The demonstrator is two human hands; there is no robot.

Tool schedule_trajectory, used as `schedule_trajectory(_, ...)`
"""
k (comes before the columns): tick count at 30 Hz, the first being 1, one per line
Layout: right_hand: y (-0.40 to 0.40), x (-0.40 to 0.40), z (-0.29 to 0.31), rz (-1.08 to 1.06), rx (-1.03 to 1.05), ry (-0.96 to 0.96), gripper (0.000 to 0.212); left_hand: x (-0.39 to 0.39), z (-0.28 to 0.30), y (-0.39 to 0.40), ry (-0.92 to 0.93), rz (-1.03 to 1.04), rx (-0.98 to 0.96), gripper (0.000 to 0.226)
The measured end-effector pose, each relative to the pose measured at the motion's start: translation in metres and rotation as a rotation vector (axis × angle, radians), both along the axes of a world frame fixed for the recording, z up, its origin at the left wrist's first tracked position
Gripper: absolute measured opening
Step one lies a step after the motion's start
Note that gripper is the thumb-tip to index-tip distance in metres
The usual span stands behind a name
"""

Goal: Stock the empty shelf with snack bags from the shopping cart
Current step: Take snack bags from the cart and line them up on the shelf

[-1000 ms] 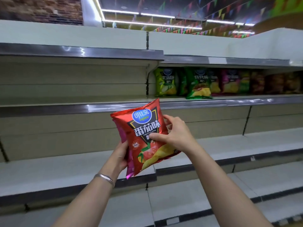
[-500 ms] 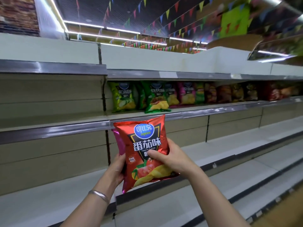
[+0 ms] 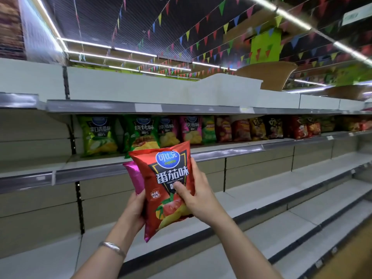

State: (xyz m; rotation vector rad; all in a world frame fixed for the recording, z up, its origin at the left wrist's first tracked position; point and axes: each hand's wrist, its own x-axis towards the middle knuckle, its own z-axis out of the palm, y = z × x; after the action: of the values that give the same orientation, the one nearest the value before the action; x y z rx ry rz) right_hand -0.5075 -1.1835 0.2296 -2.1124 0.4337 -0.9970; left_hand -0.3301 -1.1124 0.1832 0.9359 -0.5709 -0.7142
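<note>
Two bags mid-carry | right hand (image 3: 198, 198) grips red tomato bag (image 3: 169, 184) | left hand (image 3: 135, 206) holds pink bag (image 3: 134, 176) behind | below stocked shelf (image 3: 227, 153) | next: likely lift, stand bag in row

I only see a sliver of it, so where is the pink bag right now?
In the head view, the pink bag sits centre-left, tucked behind the red tomato bag, held by the left hand, just below the stocked shelf.
</note>
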Motion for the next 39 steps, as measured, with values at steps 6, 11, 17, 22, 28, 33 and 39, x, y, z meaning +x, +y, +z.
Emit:
schedule_trajectory(6, -0.037, -0.041, 0.008, -0.027, 0.000, -0.074, 0.079, -0.034, 0.023, -0.048, -0.029, -0.023, -0.056, 0.083)
schedule_trajectory(11, -0.068, -0.065, 0.009, -0.036, 0.046, -0.129, 0.096, -0.069, 0.039, -0.080, -0.056, -0.024, -0.069, 0.105)
schedule_trajectory(17, -0.088, -0.078, 0.010, -0.074, 0.036, -0.171, 0.129, -0.085, 0.051, -0.105, -0.129, -0.016, -0.082, 0.113)
schedule_trajectory(22, -0.104, -0.077, 0.012, -0.058, 0.064, -0.228, 0.127, -0.081, 0.056, -0.123, -0.169, -0.017, -0.077, 0.116)
schedule_trajectory(28, -0.134, -0.071, 0.011, 0.030, 0.103, -0.181, 0.112, -0.067, 0.041, -0.148, -0.182, -0.015, -0.096, 0.107)
schedule_trajectory(33, -0.166, -0.066, 0.017, 0.136, 0.135, -0.110, 0.098, -0.054, 0.029, -0.168, -0.195, -0.031, -0.060, 0.098)
schedule_trajectory(39, -0.192, -0.065, 0.009, 0.191, 0.166, -0.101, 0.110, -0.047, 0.022, -0.187, -0.202, -0.032, -0.029, 0.075)
